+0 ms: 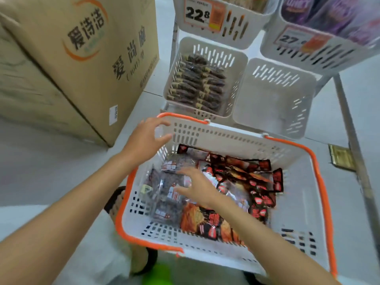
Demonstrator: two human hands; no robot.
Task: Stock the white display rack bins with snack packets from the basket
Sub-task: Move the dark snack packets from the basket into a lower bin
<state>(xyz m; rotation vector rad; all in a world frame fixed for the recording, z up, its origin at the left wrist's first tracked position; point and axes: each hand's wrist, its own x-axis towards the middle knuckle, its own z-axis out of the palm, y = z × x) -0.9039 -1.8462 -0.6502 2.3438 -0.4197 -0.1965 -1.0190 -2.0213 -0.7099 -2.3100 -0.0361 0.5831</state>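
Observation:
A white basket (232,138) with an orange rim sits on the floor, holding dark clear-wrapped snack packets (168,190) on its left and red-and-black packets (246,177) on its right. My left hand (146,136) hovers at the basket's far left corner, fingers spread and loosely curved, holding nothing. My right hand (197,188) reaches down into the basket over the packets, fingers spread, gripping none of them. Beyond the basket, the white rack's lower left bin (232,56) holds rows of dark packets. The lower right bin (275,108) has nothing in it.
A large cardboard box (78,58) stands at the left. Upper rack bins (232,27) with price tags 22.8 and 27 hold other packets. The rack's metal leg (353,124) runs down the right. My black shoe (115,198) shows left of the basket.

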